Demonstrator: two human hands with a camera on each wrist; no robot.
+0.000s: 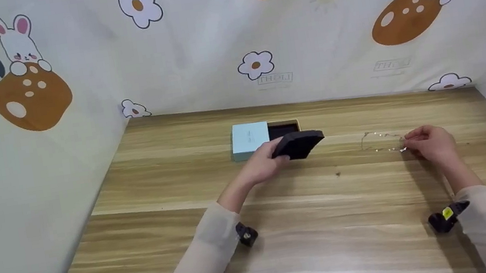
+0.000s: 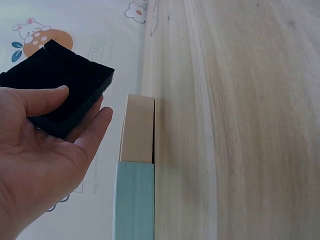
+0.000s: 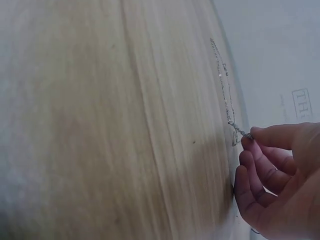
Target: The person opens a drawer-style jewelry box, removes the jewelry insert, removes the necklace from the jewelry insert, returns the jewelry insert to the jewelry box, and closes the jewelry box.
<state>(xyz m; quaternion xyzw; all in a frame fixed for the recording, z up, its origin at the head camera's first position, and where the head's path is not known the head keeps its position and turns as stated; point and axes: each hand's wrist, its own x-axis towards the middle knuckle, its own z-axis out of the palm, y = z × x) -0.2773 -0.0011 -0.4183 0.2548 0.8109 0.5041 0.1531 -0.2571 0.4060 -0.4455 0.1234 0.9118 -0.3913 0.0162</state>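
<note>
Between thumb and fingers, my left hand [image 1: 262,163] holds a black foam pad [image 2: 60,80], lifted above the table in front of the box. A small notch shows at the pad's edge in the left wrist view. Behind that hand lies a light-blue box [image 1: 250,138], its cream inner tray [image 2: 138,129] slid partly out to the right, with a dark inside. Over on the right, my right hand [image 1: 434,145] pinches one end of a thin silver chain [image 3: 224,80] between thumb and forefinger. Most of the chain lies in a loop on the table.
The wood-grain table [image 1: 315,231] meets a cloth backdrop [image 1: 192,57] with rabbits and flowers at the back and sides. Small black wrist cameras, one at the left sleeve [image 1: 246,235] and one at the right [image 1: 443,221], hang by the forearms.
</note>
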